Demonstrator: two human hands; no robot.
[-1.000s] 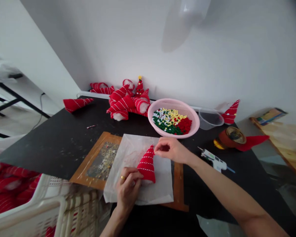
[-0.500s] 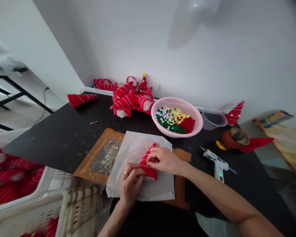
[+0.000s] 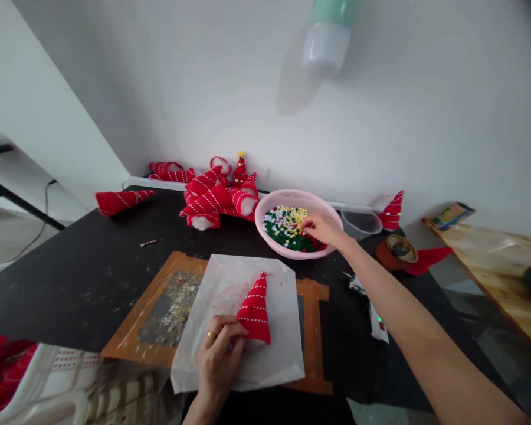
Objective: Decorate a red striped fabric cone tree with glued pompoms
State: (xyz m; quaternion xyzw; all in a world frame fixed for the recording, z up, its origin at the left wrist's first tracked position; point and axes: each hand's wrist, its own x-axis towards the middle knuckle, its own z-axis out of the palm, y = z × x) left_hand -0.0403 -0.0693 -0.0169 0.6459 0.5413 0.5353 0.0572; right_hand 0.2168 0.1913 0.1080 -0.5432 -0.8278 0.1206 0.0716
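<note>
A red felt cone (image 3: 255, 313) wound with white twisted cord lies on a sheet of white paper (image 3: 230, 283). My left hand (image 3: 221, 348), wearing a ring, grips the cone's lower left edge between thumb and fingers. In the pink basket (image 3: 265, 235) are small pompoms (image 3: 287, 219) in white, yellow, green and red. My right hand (image 3: 322, 229) reaches over the basket's right side with its fingertips pinched together among the pompoms. What it pinches, if anything, is too small to make out.
A glue gun (image 3: 377, 321) lies under my right forearm. Stuffed red cones (image 3: 216, 198) are piled against the wall. A clear plastic bowl (image 3: 360, 221), a decorated cone (image 3: 392, 211) and a brown jar (image 3: 396, 252) stand on the right. White crates (image 3: 57, 378) are at lower left.
My right hand has left the cone and moved up and right into the basket of pompoms. My left hand stays at the cone's base. The view has shifted.
</note>
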